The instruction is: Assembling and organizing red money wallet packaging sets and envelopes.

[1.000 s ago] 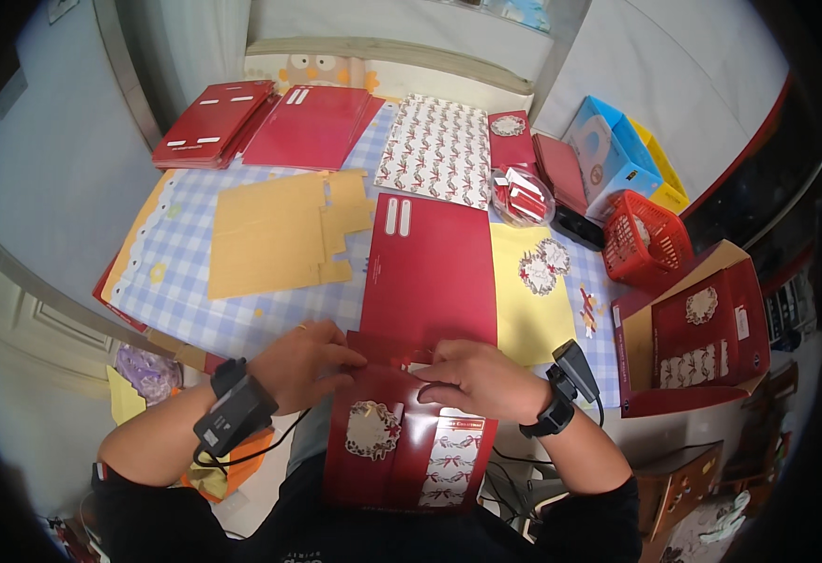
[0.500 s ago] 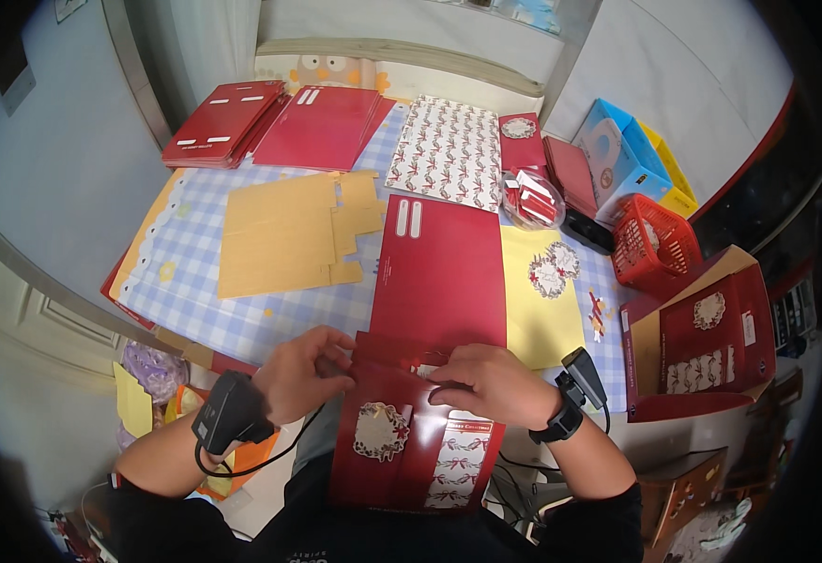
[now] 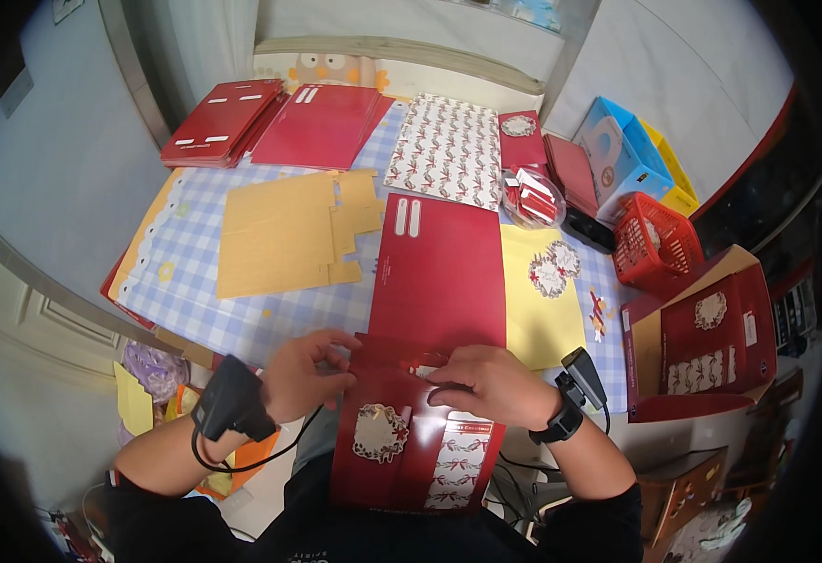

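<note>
A glossy red card folder (image 3: 373, 479) rests at my lap by the table's near edge. It bears a wreath-shaped cutout (image 3: 379, 433) and a strip of bow-patterned paper (image 3: 460, 466). My left hand (image 3: 306, 375) is at its upper left edge, with thumb and fingers bent about the border. My right hand (image 3: 495, 380) grips the upper part from the right, its fingers curled over the top flap and fingertips partly hidden. Just beyond lies a flat red card sheet (image 3: 441, 281) with two white slots.
Red card stacks (image 3: 223, 122), a tan cardboard piece (image 3: 275, 235) and patterned sheets (image 3: 444, 150) cover the checked tablecloth (image 3: 195, 272). To the right are a yellow sheet (image 3: 533, 328) with wreath cutouts, a round clear tub (image 3: 533, 199), a red basket (image 3: 655, 246) and an open red box (image 3: 702, 342).
My left wrist has turned slightly, and its strapped device has tilted upward. My right hand and the folder stay almost still.
</note>
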The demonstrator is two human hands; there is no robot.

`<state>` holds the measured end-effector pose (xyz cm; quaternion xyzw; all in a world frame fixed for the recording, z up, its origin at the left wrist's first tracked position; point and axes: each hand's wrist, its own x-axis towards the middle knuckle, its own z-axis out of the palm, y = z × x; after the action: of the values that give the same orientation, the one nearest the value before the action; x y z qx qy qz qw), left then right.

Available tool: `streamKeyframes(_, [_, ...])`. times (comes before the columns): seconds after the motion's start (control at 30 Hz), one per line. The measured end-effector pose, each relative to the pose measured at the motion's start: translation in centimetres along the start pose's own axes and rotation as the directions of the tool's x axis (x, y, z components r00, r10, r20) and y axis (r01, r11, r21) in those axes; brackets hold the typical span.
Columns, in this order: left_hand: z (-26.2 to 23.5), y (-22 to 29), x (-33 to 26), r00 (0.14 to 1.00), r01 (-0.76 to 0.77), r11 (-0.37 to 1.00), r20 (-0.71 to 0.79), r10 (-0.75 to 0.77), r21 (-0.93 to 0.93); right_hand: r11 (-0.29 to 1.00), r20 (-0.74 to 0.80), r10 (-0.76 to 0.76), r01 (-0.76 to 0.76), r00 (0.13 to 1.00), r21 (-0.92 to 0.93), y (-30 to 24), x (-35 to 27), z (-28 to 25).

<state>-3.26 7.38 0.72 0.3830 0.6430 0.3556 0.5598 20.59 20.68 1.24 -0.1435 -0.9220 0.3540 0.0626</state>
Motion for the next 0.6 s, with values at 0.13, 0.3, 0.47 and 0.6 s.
streamKeyframes(0.13, [0.2,-0.7,-0.2,0.993,-0.107,0.953,-0.013,0.116,0.283,1.000,-0.004,-0.014,0.014,1.000,-0.008,0.0,0.1,0.0])
streamKeyframes(0.3, [-0.1,0.0,-0.1,0.978,-0.194,0.836,0.039,0.203,0.513,1.000,0.000,-0.013,0.013,1.000,-0.017,0.0,0.0,-0.1])
streamKeyframes(0.47, [0.1,0.3,-0.3,0.981,-0.183,0.841,0.037,0.191,0.510,0.999,-0.016,0.018,-0.019,1.000,-0.027,-0.5,0.0,-0.2])
streamKeyframes(0.6, [0.1,0.6,-0.1,0.979,-0.202,0.822,0.079,0.190,0.532,0.999,-0.027,0.044,-0.044,0.999,-0.004,-0.4,-0.1,-0.1])
